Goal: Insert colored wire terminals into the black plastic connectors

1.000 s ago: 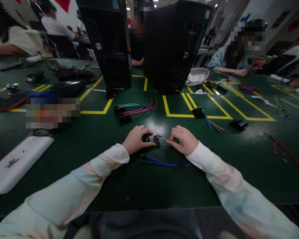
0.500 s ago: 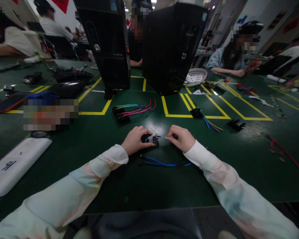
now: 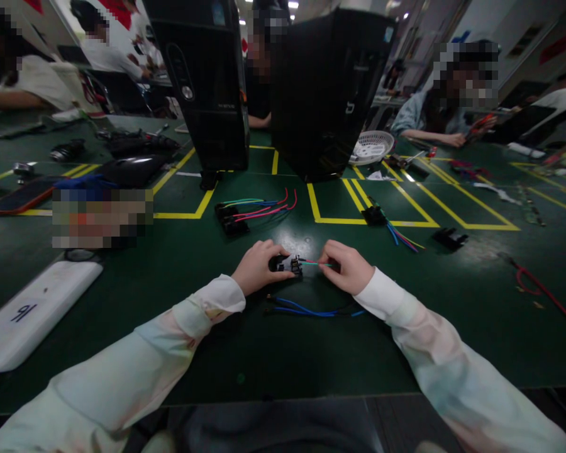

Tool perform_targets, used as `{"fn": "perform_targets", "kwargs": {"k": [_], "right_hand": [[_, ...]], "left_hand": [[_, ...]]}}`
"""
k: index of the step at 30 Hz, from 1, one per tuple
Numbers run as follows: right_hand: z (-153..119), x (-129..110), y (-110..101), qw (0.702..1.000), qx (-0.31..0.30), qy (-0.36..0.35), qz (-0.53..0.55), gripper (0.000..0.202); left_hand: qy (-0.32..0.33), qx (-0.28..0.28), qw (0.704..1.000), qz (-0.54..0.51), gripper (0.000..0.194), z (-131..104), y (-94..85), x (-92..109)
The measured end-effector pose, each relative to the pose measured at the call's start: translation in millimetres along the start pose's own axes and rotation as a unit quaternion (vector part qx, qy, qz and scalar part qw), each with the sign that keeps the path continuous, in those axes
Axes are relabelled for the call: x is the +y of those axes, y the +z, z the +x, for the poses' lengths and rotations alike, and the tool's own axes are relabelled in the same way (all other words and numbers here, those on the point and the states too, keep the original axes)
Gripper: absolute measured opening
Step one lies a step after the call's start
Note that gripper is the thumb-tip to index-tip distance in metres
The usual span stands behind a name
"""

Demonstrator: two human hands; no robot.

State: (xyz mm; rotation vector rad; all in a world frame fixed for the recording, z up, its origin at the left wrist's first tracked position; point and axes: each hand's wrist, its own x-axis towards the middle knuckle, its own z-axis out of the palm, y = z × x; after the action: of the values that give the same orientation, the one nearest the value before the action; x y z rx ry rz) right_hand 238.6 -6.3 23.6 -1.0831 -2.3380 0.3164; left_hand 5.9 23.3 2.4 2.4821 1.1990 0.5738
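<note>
In the head view, my left hand (image 3: pixel 253 268) is closed around a small black plastic connector block (image 3: pixel 290 265), with thumb and fingers on its two sides. Thin red and green wires (image 3: pixel 312 262) run out of the block's right side. My right hand (image 3: pixel 346 267) pinches these wires between thumb and fingertips, a short way right of the block. Just below both hands, loose blue wires (image 3: pixel 306 310) lie on the table. Beyond my left hand rests a black block with red, green and blue wires (image 3: pixel 233 220).
Two black computer towers (image 3: pixel 202 88) stand at the back. To the right lie another wired black block (image 3: pixel 375 216), a bare black block (image 3: pixel 449 238) and a red wire (image 3: pixel 542 286). A white case (image 3: pixel 40 308) lies at the left. Co-workers sit around.
The view has shifted slightly. A red wire now shows beside the green one between my hands. My left hand keeps its hold on the block.
</note>
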Motion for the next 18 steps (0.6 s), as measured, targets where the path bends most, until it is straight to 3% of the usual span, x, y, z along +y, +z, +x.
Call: {"fn": "perform_targets", "kwargs": {"k": [5, 12, 18], "right_hand": [[-0.6, 5.7, -2.3, 0.998, 0.027, 0.052, -0.024, 0.013], [-1.7, 5.3, -4.0, 0.998, -0.05, -0.013, 0.027, 0.018], [-1.2, 4.4, -3.5, 1.0, 0.013, 0.014, 0.0, 0.014]], "left_hand": [[0.005, 0.004, 1.0, 0.002, 0.045, -0.1, 0.5, -1.1], [0.005, -0.001, 1.0, -0.008, 0.044, -0.7, -1.4, 0.7], [0.01, 0.001, 1.0, -0.011, 0.044, -0.7, -0.3, -1.6]]}}
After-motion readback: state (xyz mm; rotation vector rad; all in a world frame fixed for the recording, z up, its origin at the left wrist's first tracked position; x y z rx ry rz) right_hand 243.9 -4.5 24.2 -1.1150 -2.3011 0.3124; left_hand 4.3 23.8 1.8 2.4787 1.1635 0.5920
